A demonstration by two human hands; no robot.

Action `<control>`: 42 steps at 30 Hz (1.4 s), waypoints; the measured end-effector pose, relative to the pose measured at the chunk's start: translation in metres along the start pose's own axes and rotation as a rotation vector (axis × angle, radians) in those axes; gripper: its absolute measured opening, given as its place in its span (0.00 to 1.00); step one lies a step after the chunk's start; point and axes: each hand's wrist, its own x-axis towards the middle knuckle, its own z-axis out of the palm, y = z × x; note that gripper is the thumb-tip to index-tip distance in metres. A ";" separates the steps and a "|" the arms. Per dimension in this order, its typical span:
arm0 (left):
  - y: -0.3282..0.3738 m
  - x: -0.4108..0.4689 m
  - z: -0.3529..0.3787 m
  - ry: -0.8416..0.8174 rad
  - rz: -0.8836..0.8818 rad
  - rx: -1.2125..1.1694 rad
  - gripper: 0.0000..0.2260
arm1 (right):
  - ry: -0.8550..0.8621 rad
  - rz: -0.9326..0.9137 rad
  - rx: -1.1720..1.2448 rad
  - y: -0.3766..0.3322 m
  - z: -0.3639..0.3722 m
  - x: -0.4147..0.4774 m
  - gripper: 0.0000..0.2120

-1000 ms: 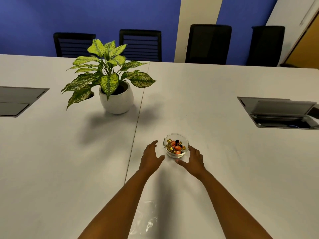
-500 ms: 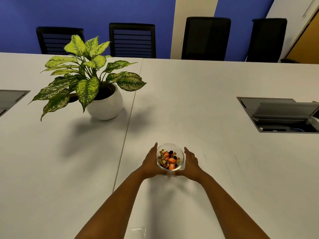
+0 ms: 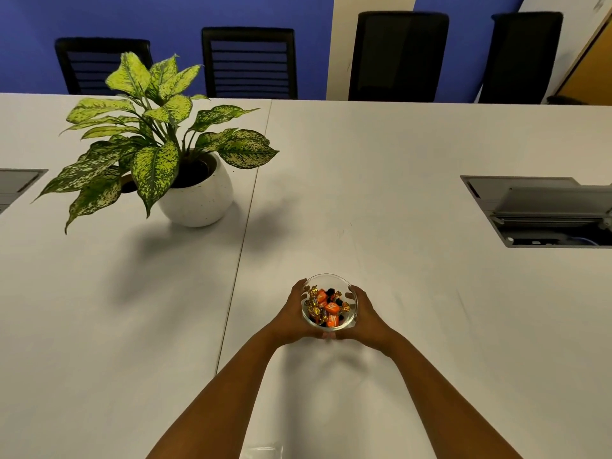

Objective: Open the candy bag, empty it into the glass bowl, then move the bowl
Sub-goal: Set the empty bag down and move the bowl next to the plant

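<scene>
A small glass bowl holds several wrapped candies in orange, gold and dark wrappers. Both hands cup it from either side near the middle of the white table. My left hand presses the bowl's left wall and my right hand presses its right wall, thumbs along the rim. The bowl looks slightly raised off the tabletop. The clear empty candy bag lies at the bottom edge between my forearms, mostly cut off.
A potted plant in a white pot stands far left of the bowl. A table seam runs past it. An open cable box sits at the right, another hatch at the left edge. Black chairs line the far side.
My hands closed in from apart onto the bowl's sides and now grip it. The bowl appears lifted a little, and the view has shifted.
</scene>
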 end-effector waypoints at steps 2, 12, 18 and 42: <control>0.001 0.000 -0.001 0.009 0.004 -0.003 0.49 | -0.006 -0.013 0.028 -0.003 0.001 -0.001 0.49; 0.050 0.009 -0.071 0.156 0.127 0.001 0.48 | -0.053 -0.156 0.101 -0.084 -0.009 0.040 0.46; 0.057 0.024 -0.137 0.250 0.117 0.051 0.46 | -0.107 -0.210 0.034 -0.133 0.013 0.097 0.47; -0.027 0.070 -0.201 0.293 -0.005 -0.007 0.45 | -0.209 -0.095 0.024 -0.113 0.084 0.197 0.47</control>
